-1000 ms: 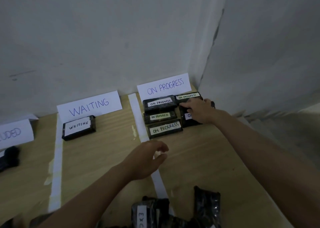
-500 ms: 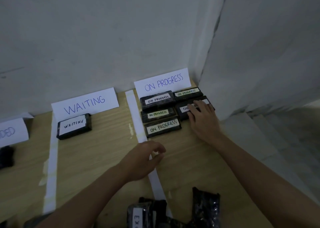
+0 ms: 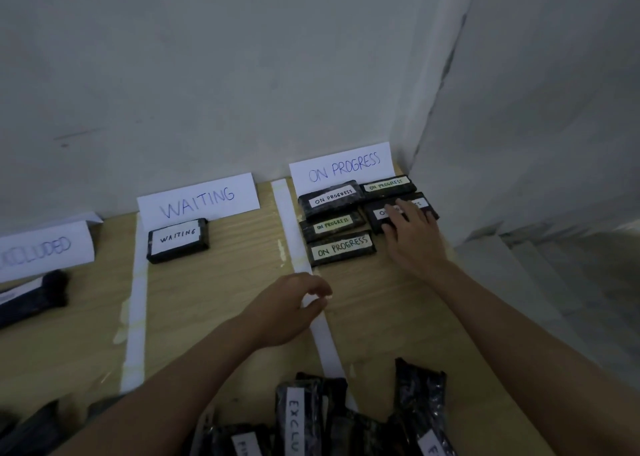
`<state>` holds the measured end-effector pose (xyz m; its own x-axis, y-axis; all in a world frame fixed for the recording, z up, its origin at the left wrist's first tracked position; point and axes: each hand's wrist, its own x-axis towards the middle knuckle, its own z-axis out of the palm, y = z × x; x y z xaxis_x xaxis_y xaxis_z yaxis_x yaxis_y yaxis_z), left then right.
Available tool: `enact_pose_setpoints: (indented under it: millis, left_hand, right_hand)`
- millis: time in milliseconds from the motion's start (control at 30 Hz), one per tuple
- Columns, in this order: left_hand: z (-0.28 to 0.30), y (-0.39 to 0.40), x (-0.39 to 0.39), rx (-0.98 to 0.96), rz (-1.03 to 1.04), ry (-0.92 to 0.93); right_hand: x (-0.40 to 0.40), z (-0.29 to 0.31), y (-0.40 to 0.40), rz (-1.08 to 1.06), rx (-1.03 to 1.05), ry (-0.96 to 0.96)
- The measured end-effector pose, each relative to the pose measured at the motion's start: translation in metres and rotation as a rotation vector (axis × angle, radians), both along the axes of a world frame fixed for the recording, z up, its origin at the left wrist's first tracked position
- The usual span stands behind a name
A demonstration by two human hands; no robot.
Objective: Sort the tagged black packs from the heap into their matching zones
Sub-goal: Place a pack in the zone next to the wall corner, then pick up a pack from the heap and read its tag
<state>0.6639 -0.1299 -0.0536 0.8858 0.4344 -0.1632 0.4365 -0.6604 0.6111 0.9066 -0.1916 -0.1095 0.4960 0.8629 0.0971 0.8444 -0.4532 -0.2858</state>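
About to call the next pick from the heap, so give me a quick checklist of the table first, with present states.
1. Last pack lies in the ON PROGRESS zone, by its sign: ok.
2. Right hand off that pack: not ok, straight fingers rest on it.
3. Left hand free: ok, loosely curled, holds nothing.
4. Next tag readable: ok, a heap pack reads EXCLU, rest cut off.
5. EXCLUDED sign in view: ok.
6. WAITING pack sits under its own sign: ok.
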Motion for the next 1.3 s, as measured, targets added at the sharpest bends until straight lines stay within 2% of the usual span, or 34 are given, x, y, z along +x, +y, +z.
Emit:
enact_pose_setpoints:
  millis: [67, 200, 333, 433, 533, 633, 767, 867, 967, 1100, 1200, 1300]
  left_hand:
    - [0.002, 0.0, -0.009, 0.024, 0.001, 0.025]
    - [0.007, -0.004, -0.033, 0.092, -0.024, 0.114]
    - [0.009, -0.009, -0.067, 0.167, -0.059, 0.21]
    - [0.01, -0.014, -0.09, 0.239, -0.099, 0.305]
    - [0.012, -0.018, -0.109, 0.261, -0.119, 0.353]
    - [0.014, -0.022, -0.122, 0.259, -0.098, 0.336]
    - [0.018, -0.028, -0.129, 0.205, -0.034, 0.245]
    - [0.026, -0.031, -0.127, 0.149, 0.026, 0.167]
    - [0.036, -0.035, -0.122, -0.014, 0.166, 0.033]
    - [0.05, -0.034, -0.113, -0.299, 0.345, -0.18]
    - [0.06, -0.028, -0.113, -0.444, 0.46, -0.341]
    - [0.066, -0.02, -0.12, -0.513, 0.556, -0.424]
  right_hand:
    - [-0.02, 0.01, -0.003, 0.076, 0.052, 0.035]
    - [-0.076, 0.032, -0.02, 0.372, 0.1, 0.126]
    - [-0.128, 0.041, -0.047, 0.607, -0.011, 0.225]
    - [-0.159, 0.04, -0.067, 0.685, -0.095, 0.271]
    - [-0.177, 0.038, -0.079, 0.726, -0.227, 0.231]
    - [-0.187, 0.043, -0.083, 0.682, -0.3, 0.274]
    - [-0.186, 0.06, -0.076, 0.487, -0.207, 0.625]
    - [-0.177, 0.074, -0.067, 0.408, -0.107, 0.674]
    - [-0.17, 0.091, -0.055, 0.3, 0.121, 0.685]
    - [-0.172, 0.115, -0.04, 0.141, 0.407, 0.954]
    - [-0.177, 0.122, -0.034, 0.053, 0.517, 1.08]
    - [-0.184, 0.123, -0.032, -0.015, 0.559, 1.22]
